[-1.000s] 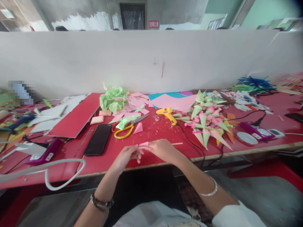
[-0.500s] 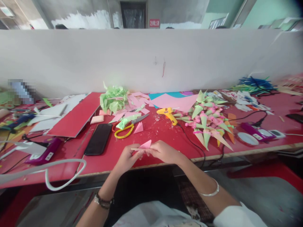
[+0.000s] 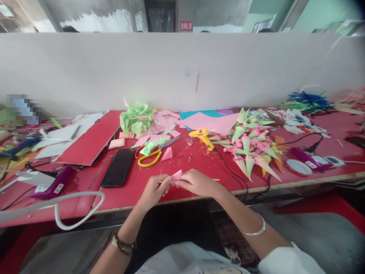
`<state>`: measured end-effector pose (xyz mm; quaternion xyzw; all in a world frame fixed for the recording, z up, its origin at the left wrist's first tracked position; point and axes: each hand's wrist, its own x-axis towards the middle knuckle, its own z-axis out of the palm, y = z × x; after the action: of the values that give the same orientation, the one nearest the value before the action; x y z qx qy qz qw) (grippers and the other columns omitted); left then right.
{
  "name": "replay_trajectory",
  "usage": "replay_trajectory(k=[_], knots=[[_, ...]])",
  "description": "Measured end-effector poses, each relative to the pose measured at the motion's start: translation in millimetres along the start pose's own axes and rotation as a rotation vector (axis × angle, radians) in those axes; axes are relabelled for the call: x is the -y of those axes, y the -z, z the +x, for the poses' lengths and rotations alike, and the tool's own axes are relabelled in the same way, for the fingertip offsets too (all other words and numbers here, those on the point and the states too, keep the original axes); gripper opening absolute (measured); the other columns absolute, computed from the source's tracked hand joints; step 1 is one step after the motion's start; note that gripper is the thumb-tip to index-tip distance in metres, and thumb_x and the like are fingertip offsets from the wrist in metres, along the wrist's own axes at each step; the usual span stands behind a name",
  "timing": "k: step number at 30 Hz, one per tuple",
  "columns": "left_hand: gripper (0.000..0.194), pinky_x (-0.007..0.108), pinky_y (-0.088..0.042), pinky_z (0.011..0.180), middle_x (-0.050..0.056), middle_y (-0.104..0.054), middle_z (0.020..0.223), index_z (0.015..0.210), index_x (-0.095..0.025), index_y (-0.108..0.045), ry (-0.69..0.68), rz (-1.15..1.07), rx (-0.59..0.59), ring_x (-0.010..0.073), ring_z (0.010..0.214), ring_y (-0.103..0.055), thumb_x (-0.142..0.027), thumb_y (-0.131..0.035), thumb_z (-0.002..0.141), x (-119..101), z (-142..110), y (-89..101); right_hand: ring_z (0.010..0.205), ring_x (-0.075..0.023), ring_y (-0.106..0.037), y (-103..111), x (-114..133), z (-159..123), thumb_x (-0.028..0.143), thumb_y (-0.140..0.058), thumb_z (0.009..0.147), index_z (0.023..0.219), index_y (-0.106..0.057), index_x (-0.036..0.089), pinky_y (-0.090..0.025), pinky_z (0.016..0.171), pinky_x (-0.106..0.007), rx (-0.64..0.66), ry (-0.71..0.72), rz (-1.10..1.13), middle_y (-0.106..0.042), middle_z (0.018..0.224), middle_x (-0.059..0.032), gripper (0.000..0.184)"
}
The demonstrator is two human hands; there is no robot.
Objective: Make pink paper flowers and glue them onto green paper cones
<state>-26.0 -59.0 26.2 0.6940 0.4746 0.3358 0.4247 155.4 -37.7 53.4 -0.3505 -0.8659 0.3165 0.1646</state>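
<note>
A small folded piece of pink paper (image 3: 176, 175) is held between my two hands, just above the table's near edge. My left hand (image 3: 155, 189) is closed, thumb and fingertips pinching at the paper's left end. A thin pale stick (image 3: 161, 182) shows a little at those fingers; most of it is hidden. My right hand (image 3: 196, 183) grips the paper's other end with bent fingers. Beyond the hands lie a pink folded paper triangle (image 3: 167, 153) and scissors with a yellow handle (image 3: 149, 160). Another pale stick (image 3: 216, 179) lies beside my right wrist.
A yellow glue gun (image 3: 203, 139) with its cord lies ahead, beside a heap of green and pink paper cones (image 3: 249, 146). On the left are a black phone (image 3: 118, 167), green paper (image 3: 137, 118) and a purple power strip (image 3: 53, 184). A white partition (image 3: 114, 72) stands behind.
The pink paper has turned and shows smaller between my fingers. The stick at my left hand is now mostly covered. My left hand has shifted slightly.
</note>
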Motion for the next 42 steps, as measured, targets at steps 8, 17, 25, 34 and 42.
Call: replay_trajectory(k=[8,17,25,34,42], knots=[[0.046,0.018,-0.029,0.041,-0.006,-0.037,0.037,0.049,-0.015,-0.041,0.066,-0.049,0.018,0.0052,0.034,-0.035,-0.043,-0.032,0.085,2,0,-0.3,0.070,-0.0147,-0.060,-7,1,1,0.034,-0.041,0.086,0.085,-0.064,0.014,-0.039,0.062,-0.022,-0.049,0.031,0.019,-0.067,0.079,-0.0068,0.031],[0.048,0.019,-0.031,0.041,-0.006,-0.037,0.034,0.059,-0.014,-0.055,0.070,-0.145,-0.085,0.0059,0.031,-0.036,-0.048,-0.030,0.084,3,1,-8.8,0.075,-0.0155,-0.062,-6,-1,2,0.033,-0.039,0.087,0.087,-0.067,0.016,-0.042,0.067,-0.023,-0.089,0.044,0.096,-0.069,0.082,-0.0065,0.032],[0.052,0.020,-0.029,0.040,-0.004,-0.037,0.032,0.047,-0.015,-0.047,0.118,-0.163,-0.290,0.0067,0.032,-0.035,-0.053,-0.032,0.080,0,1,-26.5,0.075,-0.0140,-0.062,-12,2,3,0.030,-0.039,0.087,0.087,-0.066,0.016,-0.042,0.065,-0.020,-0.165,0.037,0.096,-0.069,0.082,-0.0057,0.030],[0.054,0.022,-0.022,0.035,-0.005,-0.029,0.029,0.042,-0.018,-0.036,0.257,-0.329,-0.284,0.0065,0.029,-0.029,-0.059,-0.030,0.077,1,8,-29.1,0.069,-0.0173,-0.061,-17,0,3,0.018,-0.032,0.089,0.102,-0.058,0.010,-0.040,0.055,-0.025,-0.180,0.188,-0.659,-0.066,0.076,-0.0075,0.030],[0.051,0.021,-0.021,0.034,-0.006,-0.028,0.027,0.042,-0.018,-0.035,0.356,-0.375,-0.130,0.0069,0.026,-0.030,-0.050,-0.029,0.081,-1,14,-18.8,0.069,-0.0163,-0.060,-17,-2,3,0.007,-0.030,0.086,0.112,-0.050,0.005,-0.041,0.057,-0.026,-0.154,0.296,-0.896,-0.064,0.076,-0.0093,0.033]])
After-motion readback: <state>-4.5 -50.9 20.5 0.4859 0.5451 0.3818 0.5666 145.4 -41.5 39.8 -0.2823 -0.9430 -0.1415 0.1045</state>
